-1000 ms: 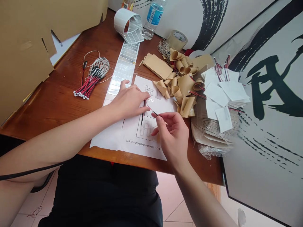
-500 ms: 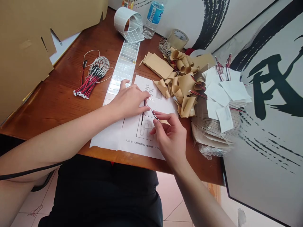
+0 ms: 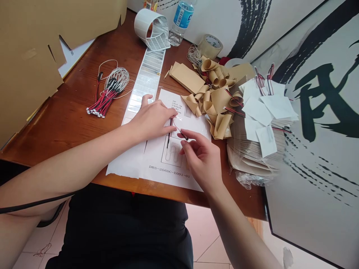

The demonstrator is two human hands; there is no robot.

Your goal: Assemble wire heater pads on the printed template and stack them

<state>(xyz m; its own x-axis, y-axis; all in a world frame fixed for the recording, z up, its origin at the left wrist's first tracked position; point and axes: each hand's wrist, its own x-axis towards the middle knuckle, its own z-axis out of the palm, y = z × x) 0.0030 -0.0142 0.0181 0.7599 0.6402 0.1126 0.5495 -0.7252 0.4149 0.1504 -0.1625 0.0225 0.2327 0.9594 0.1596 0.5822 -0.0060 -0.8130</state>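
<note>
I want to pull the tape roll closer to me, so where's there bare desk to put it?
Bare wood shows left of the red-and-black wire bundle, toward the cardboard sheet, and at the front right, between the printed sheet and the paper stack. The right side is crowded with curled brown paper.

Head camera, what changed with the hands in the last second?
The right hand has shifted slightly upward and its fingers have spread a little. The wire's dark end now sits at the fingertips; I can't tell whether it's still pinched. The left hand stayed in place on the paper sheet.
</note>
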